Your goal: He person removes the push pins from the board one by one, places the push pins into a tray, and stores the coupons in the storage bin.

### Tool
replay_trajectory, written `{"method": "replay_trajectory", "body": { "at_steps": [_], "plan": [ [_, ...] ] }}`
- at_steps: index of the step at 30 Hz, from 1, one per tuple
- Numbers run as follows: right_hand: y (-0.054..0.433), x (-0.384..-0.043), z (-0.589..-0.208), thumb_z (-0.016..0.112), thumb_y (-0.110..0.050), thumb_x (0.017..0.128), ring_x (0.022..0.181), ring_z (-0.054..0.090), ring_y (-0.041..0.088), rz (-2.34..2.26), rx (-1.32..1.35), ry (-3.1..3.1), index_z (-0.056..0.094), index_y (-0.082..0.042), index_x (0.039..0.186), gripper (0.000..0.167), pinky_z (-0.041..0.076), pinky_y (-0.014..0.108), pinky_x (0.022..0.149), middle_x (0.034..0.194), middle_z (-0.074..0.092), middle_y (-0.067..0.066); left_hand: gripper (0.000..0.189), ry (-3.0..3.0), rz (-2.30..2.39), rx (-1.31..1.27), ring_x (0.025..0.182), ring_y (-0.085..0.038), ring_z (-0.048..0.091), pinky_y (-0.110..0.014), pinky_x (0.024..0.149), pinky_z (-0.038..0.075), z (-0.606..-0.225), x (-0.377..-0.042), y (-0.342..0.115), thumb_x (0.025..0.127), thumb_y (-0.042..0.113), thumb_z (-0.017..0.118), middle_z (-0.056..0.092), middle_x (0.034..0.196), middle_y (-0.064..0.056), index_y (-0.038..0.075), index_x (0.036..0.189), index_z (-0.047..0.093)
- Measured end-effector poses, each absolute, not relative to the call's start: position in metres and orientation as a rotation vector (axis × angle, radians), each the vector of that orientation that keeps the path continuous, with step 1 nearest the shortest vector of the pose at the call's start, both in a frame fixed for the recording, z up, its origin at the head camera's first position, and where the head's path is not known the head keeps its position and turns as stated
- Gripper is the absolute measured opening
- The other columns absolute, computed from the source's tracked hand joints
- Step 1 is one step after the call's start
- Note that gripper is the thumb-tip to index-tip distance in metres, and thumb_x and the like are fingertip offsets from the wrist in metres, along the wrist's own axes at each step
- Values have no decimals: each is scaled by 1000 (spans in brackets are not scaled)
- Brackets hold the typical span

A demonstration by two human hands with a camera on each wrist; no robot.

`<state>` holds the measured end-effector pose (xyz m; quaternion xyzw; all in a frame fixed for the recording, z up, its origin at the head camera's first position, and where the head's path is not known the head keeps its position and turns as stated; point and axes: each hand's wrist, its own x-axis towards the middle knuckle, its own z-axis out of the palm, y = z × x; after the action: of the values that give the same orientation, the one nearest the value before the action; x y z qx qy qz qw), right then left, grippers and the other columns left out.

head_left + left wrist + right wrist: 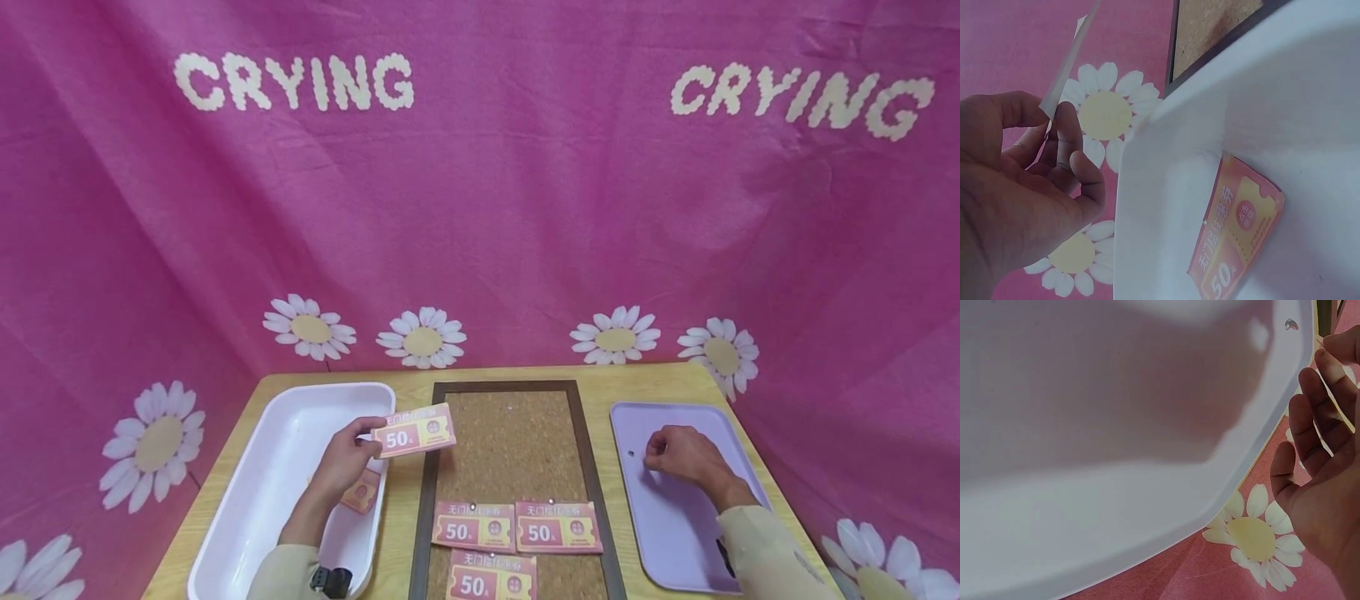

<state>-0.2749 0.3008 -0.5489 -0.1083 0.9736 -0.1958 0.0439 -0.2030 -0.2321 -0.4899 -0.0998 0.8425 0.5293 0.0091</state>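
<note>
My left hand (348, 454) pinches a pink and yellow coupon (416, 432) marked 50 by its left end, above the white tray's right rim and the board's left frame edge. In the left wrist view the coupon is seen nearly edge-on. Another coupon (1238, 228) lies in the white tray (232, 508). Over the purple tray (667, 533), my right hand (686, 457) has thumb and forefinger together on a pushpin, its thin tip (1320, 343) just showing. A second small pushpin (1291, 325) lies in that tray beside the fingertips. The pinched pin's head is hidden.
Between the trays lies a cork board (513, 442) with a dark frame. Pins fix three coupons to its near half: a left one (474, 529), a right one (558, 529) and a lower one (491, 577). Behind the wooden table (600, 392) hangs a pink curtain (510, 208).
</note>
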Motion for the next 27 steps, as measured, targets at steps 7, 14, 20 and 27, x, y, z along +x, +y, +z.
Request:
{"method": "replay_trajectory", "body": {
  "at_steps": [7, 14, 20, 27],
  "plan": [
    [301, -270, -551, 73, -24, 70, 62, 48, 11, -620, -320, 2973, 65, -19, 70, 9, 37, 29, 58, 67, 59, -7, 41, 2620, 1647, -350, 84, -16, 57, -30, 72, 48, -493, -200, -237, 84, 5, 55, 59, 119, -15, 7, 125, 59],
    [304, -269, -554, 74, -26, 72, 64, 49, 12, -623, -284, 2964, 66, -18, 73, 11, 39, 30, 61, 69, 60, -6, 43, 2607, 1647, -394, 84, -16, 57, -34, 75, 49, -497, -198, -243, 84, 5, 54, 58, 120, -17, 6, 127, 58],
    [306, -266, -556, 73, -25, 73, 64, 49, 12, -624, -264, 2961, 66, -18, 73, 10, 39, 30, 61, 69, 60, -5, 44, 2614, 1638, -408, 82, -14, 54, -27, 65, 45, -499, -194, -251, 83, 3, 53, 56, 121, -17, 4, 128, 57],
    [306, -264, -557, 72, -23, 73, 64, 49, 13, -616, -219, 2952, 66, -17, 74, 8, 38, 30, 60, 70, 60, -5, 46, 2615, 1623, -429, 85, -15, 55, -33, 75, 48, -498, -194, -259, 83, 3, 53, 56, 121, -18, 4, 129, 56]
  ]
}}
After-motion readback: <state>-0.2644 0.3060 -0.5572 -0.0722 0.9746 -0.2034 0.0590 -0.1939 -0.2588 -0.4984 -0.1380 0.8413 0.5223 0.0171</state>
